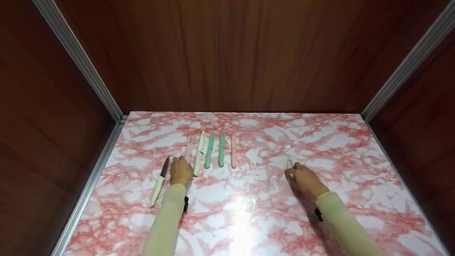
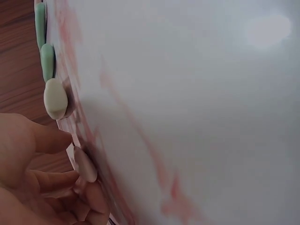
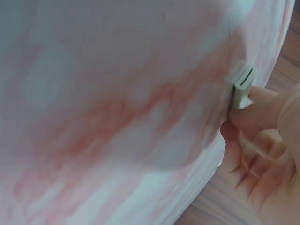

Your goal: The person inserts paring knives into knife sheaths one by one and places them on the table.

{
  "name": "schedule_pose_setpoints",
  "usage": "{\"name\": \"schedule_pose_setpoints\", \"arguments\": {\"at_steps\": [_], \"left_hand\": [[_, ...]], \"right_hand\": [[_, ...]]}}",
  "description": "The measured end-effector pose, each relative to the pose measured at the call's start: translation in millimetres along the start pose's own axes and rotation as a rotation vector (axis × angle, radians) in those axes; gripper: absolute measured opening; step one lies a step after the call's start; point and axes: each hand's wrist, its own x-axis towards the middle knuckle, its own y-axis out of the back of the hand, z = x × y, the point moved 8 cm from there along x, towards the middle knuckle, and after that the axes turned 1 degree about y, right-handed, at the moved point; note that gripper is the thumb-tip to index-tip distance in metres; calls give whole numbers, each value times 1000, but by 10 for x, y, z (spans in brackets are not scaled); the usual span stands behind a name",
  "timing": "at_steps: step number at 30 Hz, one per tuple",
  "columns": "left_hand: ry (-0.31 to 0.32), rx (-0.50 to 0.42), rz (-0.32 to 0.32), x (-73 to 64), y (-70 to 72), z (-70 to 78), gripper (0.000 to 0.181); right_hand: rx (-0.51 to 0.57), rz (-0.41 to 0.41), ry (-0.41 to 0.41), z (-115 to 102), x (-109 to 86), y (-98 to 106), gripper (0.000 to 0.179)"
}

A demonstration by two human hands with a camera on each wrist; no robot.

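Note:
My left hand [image 1: 181,171] is at the near end of a pink knife with a slotted blade part [image 1: 190,144]. In the left wrist view, thumb and fingers close about its pink handle [image 2: 86,165]; part of the grip is hidden. Left of this hand lies an uncovered knife [image 1: 160,181] with a dark blade and cream handle. A cream covered knife [image 1: 199,153] lies just right of the hand. Farther right, my right hand [image 1: 308,180] pinches a cream blade sheath [image 1: 290,163]; its slotted open end [image 3: 243,84] faces the right wrist camera.
Two green knives [image 1: 209,151] and a pink knife [image 1: 234,151] lie in a row right of the cream covered one. The pink-and-white marbled table [image 1: 263,220] is bounded by a brown wood-grain back panel [image 1: 241,57] and side panels with metal edge rails [image 1: 85,60].

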Motion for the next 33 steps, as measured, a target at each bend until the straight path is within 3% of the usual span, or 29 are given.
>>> {"name": "schedule_pose_setpoints", "arguments": {"at_steps": [10, 15, 21, 26, 33], "left_hand": [[-42, 20, 22, -85, 229, -60, 37], [-73, 31, 8, -138, 332, -103, 37], [-110, 47, 39, -211, 445, -176, 31], [-100, 30, 64, -275, 521, -296, 32], [-83, 33, 50, -357, 590, -453, 31]], "right_hand": [[-76, 51, 21, 25, -42, 95, 13], [-129, 45, 30, 46, -62, 107, 16], [-80, 25, 17, 68, -79, 107, 11], [-68, -12, 5, 98, -110, 92, 4], [32, -85, -68, 189, -149, 44, 12]]}}
